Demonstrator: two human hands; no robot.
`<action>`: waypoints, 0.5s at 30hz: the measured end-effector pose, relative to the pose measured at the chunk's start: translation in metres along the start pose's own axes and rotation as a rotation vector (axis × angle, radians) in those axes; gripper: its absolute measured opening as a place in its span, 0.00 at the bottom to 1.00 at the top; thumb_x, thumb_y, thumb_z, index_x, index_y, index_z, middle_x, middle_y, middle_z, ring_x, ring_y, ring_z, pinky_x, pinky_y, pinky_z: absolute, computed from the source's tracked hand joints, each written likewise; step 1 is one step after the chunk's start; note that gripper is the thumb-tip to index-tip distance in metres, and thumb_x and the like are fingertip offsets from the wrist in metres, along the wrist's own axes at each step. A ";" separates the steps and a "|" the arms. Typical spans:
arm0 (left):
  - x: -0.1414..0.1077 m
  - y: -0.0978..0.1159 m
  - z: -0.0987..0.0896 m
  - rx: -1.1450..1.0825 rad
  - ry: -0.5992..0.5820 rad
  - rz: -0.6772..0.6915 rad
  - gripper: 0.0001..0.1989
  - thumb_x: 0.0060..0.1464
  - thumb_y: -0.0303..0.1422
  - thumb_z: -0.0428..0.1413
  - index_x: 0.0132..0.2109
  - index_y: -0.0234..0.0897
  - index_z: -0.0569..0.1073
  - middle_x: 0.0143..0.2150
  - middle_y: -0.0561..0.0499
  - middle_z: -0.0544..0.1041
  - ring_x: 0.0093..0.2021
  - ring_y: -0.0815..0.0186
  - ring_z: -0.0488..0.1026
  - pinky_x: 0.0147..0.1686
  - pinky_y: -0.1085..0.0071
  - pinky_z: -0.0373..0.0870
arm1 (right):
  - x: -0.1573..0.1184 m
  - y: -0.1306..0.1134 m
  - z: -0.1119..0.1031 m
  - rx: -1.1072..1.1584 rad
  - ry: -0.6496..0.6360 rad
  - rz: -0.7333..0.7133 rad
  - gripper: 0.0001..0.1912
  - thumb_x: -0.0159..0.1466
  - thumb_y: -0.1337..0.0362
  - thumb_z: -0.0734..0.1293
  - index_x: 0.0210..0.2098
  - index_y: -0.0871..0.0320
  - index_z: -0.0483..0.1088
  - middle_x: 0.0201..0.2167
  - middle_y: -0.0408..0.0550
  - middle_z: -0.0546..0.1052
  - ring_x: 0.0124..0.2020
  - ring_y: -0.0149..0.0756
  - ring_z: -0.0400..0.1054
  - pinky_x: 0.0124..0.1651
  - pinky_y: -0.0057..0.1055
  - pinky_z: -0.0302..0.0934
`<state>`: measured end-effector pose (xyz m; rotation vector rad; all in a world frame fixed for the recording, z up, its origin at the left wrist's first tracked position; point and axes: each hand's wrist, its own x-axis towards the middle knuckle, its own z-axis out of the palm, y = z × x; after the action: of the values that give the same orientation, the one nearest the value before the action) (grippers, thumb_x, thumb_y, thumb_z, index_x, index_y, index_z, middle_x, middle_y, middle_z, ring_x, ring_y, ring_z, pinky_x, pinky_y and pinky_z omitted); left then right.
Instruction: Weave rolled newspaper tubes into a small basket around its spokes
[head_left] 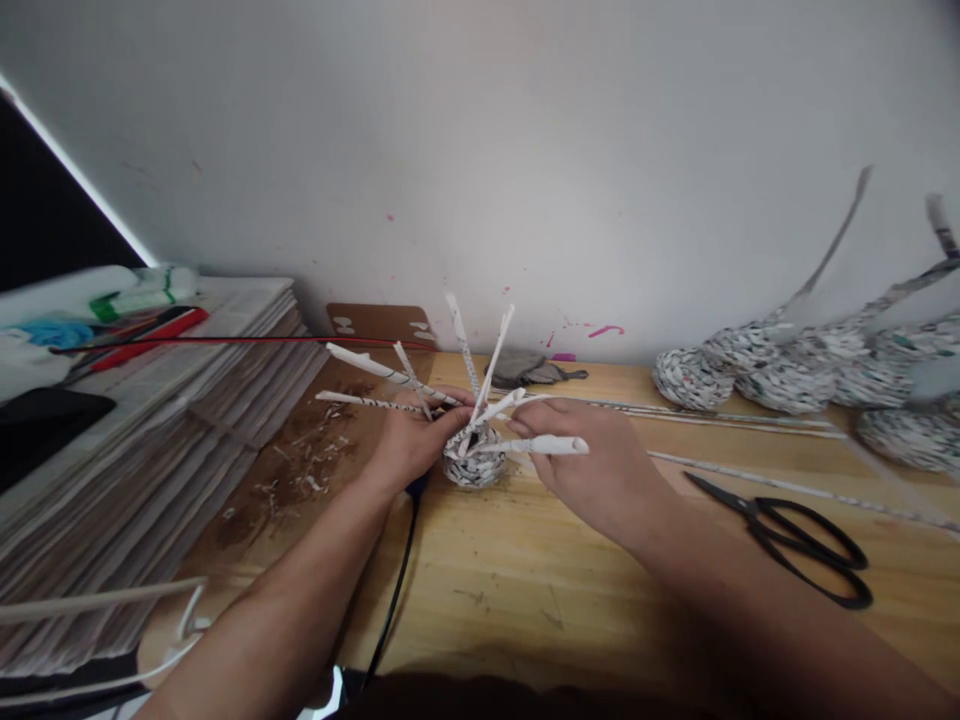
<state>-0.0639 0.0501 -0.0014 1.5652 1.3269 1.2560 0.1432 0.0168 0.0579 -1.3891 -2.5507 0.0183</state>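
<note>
A small round basket [475, 468] woven from rolled newspaper stands on the wooden table. Several rolled paper tubes stick up and outward from its top. My left hand [417, 436] is closed around the basket's left side, thumb on the rim among the tubes. On the right, my right hand [589, 455] has its fingers pinched together on a paper tube just above the rim. Another paper tube [551, 445] with an open end crosses in front of those fingers. My fingers partly hide the weave.
Black scissors [787, 535] lie at the right. Several woven paper pieces [787, 370] with upright tails stand at the back right. Long thin paper tubes [795, 480] lie behind my right arm. A newspaper stack [247, 400] fills the left, and a black cable [401, 580] runs forward.
</note>
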 end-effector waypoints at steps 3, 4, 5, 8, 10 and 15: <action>0.002 -0.001 -0.002 -0.063 0.054 -0.029 0.08 0.47 0.35 0.63 0.33 0.35 0.82 0.34 0.46 0.84 0.36 0.58 0.80 0.32 0.69 0.75 | -0.001 0.000 -0.001 -0.014 0.048 0.019 0.10 0.68 0.70 0.61 0.38 0.59 0.75 0.32 0.49 0.80 0.33 0.38 0.73 0.32 0.30 0.54; 0.003 -0.001 -0.004 -0.089 0.062 -0.034 0.08 0.46 0.35 0.64 0.33 0.35 0.82 0.34 0.46 0.84 0.36 0.58 0.80 0.32 0.69 0.75 | -0.002 0.001 -0.002 -0.011 0.061 0.034 0.10 0.68 0.68 0.61 0.39 0.59 0.75 0.33 0.49 0.80 0.34 0.38 0.73 0.33 0.31 0.54; 0.004 -0.002 -0.005 -0.114 0.063 -0.042 0.09 0.45 0.35 0.64 0.34 0.34 0.82 0.34 0.45 0.84 0.35 0.58 0.80 0.32 0.69 0.75 | -0.002 0.002 -0.004 -0.003 0.072 0.048 0.09 0.69 0.66 0.62 0.39 0.58 0.75 0.33 0.49 0.80 0.34 0.39 0.73 0.33 0.31 0.55; 0.007 -0.003 -0.010 -0.188 0.066 -0.085 0.11 0.44 0.36 0.66 0.34 0.33 0.82 0.32 0.46 0.83 0.30 0.61 0.79 0.29 0.70 0.73 | -0.005 0.006 -0.010 0.020 0.099 0.058 0.12 0.71 0.62 0.61 0.39 0.57 0.75 0.32 0.48 0.80 0.34 0.39 0.74 0.35 0.31 0.56; 0.008 -0.004 -0.013 -0.234 0.088 -0.113 0.11 0.44 0.36 0.66 0.34 0.34 0.81 0.31 0.46 0.83 0.28 0.63 0.78 0.26 0.71 0.72 | -0.006 0.009 -0.014 0.026 0.123 0.046 0.13 0.72 0.61 0.60 0.39 0.57 0.75 0.32 0.48 0.80 0.34 0.39 0.74 0.36 0.31 0.56; 0.015 -0.005 -0.020 -0.257 0.144 -0.115 0.08 0.43 0.36 0.66 0.31 0.36 0.80 0.28 0.49 0.81 0.24 0.65 0.74 0.21 0.72 0.66 | -0.004 0.013 -0.009 0.032 0.091 0.060 0.14 0.72 0.61 0.60 0.38 0.57 0.75 0.31 0.47 0.80 0.33 0.38 0.73 0.35 0.31 0.54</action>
<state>-0.0846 0.0643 0.0023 1.2238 1.2668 1.4261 0.1578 0.0200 0.0647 -1.4206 -2.4239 0.0053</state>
